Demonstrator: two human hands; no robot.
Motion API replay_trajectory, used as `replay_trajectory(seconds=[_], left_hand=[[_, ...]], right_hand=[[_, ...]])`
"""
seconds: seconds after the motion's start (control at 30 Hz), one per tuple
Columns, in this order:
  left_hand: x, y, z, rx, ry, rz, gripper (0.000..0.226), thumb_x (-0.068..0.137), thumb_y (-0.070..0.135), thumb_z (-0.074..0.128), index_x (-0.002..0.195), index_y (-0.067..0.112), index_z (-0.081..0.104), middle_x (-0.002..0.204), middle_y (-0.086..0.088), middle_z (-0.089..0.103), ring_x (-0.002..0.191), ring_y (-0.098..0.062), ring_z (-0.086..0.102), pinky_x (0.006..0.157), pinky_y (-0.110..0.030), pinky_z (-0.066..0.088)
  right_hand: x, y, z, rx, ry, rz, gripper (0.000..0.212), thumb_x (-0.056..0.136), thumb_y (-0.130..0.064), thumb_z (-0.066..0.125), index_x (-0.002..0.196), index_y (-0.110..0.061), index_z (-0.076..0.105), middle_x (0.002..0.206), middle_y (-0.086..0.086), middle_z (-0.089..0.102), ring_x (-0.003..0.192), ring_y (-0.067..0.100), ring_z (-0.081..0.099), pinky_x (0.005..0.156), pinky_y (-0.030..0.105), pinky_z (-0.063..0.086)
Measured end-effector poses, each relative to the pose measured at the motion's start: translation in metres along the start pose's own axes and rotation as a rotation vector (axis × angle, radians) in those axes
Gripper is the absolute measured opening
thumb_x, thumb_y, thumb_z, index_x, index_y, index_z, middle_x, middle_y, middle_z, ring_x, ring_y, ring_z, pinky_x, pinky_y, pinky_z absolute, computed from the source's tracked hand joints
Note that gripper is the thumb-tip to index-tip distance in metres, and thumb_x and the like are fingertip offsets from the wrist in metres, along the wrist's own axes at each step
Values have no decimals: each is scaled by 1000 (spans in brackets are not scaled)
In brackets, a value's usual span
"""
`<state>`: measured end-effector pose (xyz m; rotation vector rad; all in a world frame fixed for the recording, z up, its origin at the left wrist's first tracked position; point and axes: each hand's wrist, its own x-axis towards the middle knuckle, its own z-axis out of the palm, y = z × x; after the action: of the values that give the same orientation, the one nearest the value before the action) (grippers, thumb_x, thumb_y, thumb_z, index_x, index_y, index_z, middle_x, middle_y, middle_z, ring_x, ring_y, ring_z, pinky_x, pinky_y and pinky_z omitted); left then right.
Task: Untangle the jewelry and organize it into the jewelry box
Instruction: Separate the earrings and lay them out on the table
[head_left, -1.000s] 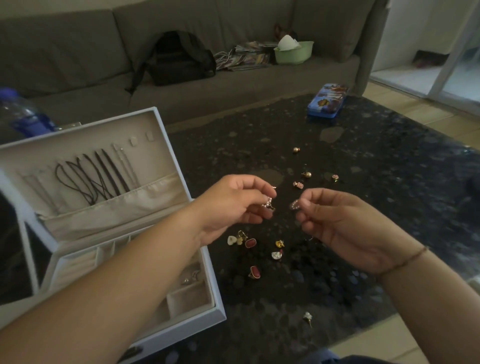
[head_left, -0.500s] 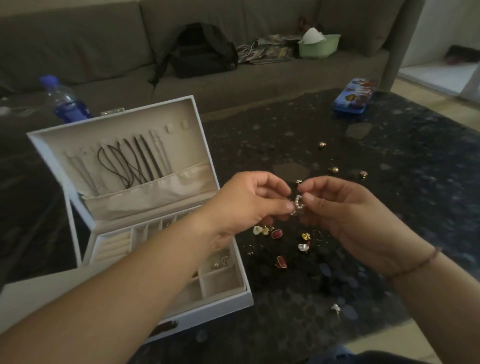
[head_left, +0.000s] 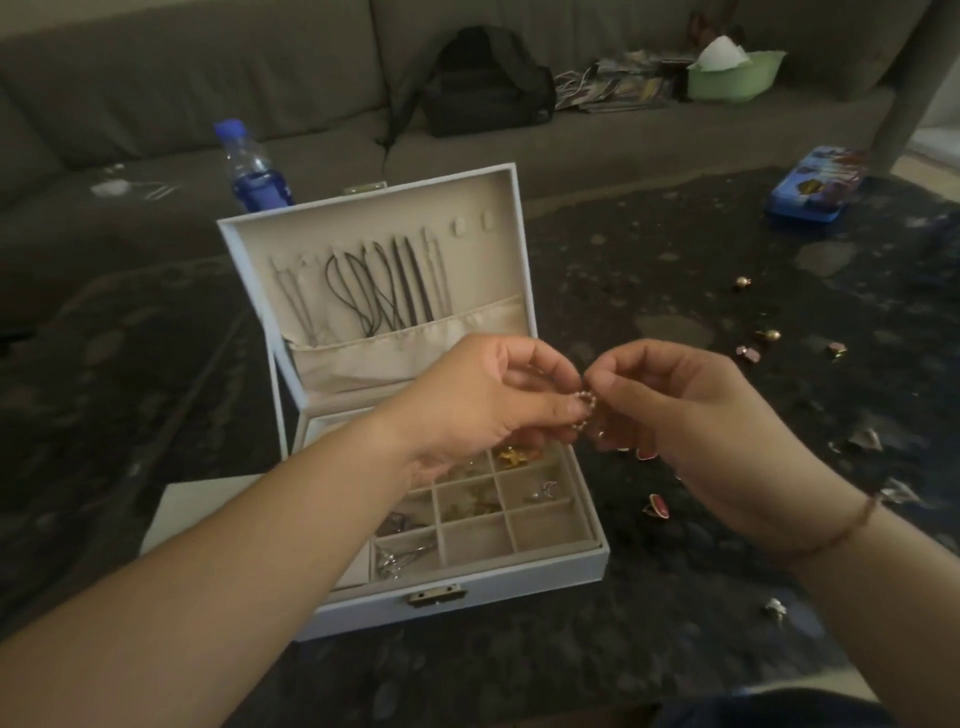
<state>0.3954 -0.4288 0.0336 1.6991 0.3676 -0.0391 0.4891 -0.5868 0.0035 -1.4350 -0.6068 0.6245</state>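
**Beaded ring pinched between both hands, above the box**

Hands meet over the right edge of the open jewelry box (head_left: 550, 574). Left hand (head_left: 488, 400) pinches a small beaded ring (head_left: 742, 411) from one side with thumb and forefinger; right hand (head_left: 691, 415) pinches it from the other, fingers curled in. Ring sits in the air just above the tray's back-right cells, not yet placed.

Doing it well, as I judge it: keep the pinch light, work any snag apart with fingertips rather than pulling, since a beaded band likely sits on thin thread. Hold it low over the tray so a slip lands in a cell, not on the dark top. Choose a cell that reads as free; front-right ones look bare, others hold gold and silver pieces.

Lid stands upright, cords (head_left: 374, 291) hung inside above a fabric pocket.

Surface: dark speckled table (head_left: 675, 270), low contrast. Loose earrings (head_left: 655, 506) lie right of the box, more scattered farther back. Blue tin (head_left: 815, 189) at far right.

Room: dim. Grey sofa (head_left: 156, 93) behind, with black bag (head_left: 488, 88), papers, green bowl (head_left: 737, 78). Water bottle (head_left: 252, 166) stands behind the lid.
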Motion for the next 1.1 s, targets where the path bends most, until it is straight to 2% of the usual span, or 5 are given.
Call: replay_trajectory(seconds=[0.17, 0.43, 0.67, 0.93, 1.1], left_hand=[[-46, -17, -20, 403, -30, 25, 14, 82, 18, 77, 93, 25, 71, 88, 7, 75, 84, -7, 71, 81, -26, 58], [-77, -52, -12, 645, 126, 26, 8, 85, 33, 75, 91, 36, 71, 83, 21, 70, 70, 2, 63, 65, -18, 50], [-80, -49, -9, 881, 141, 115, 13, 93, 41, 63, 105, 39, 68, 85, 23, 71, 76, 9, 64, 72, -14, 53], [-86, -53, -26, 831, 155, 195, 15, 89, 30, 69, 101, 39, 71, 85, 36, 62, 80, 6, 61, 67, -10, 47], [-81, -59, -27, 863, 90, 294, 16, 88, 37, 66, 102, 36, 74, 93, 21, 61, 87, -2, 62, 74, -19, 51]], right_hand=[[-2, 4, 9, -236, 42, -8, 11, 92, -26, 62, 86, -22, 71, 79, 0, 73, 72, 18, 69, 66, 36, 56], [5, 8, -7, -262, 177, -5, 13, 93, -26, 63, 83, -21, 70, 72, -1, 71, 51, 7, 55, 50, 22, 41], [9, 10, -23, -261, 256, -5, 14, 94, -26, 62, 84, -21, 70, 75, 1, 72, 49, 7, 53, 46, 17, 39], [9, 11, -33, -263, 287, -39, 15, 93, -27, 64, 81, -22, 71, 75, 5, 72, 58, 18, 55, 49, 27, 38], [9, 5, -37, -264, 306, -43, 13, 94, -27, 63, 84, -21, 70, 74, 1, 72, 55, 11, 57, 53, 23, 39]])
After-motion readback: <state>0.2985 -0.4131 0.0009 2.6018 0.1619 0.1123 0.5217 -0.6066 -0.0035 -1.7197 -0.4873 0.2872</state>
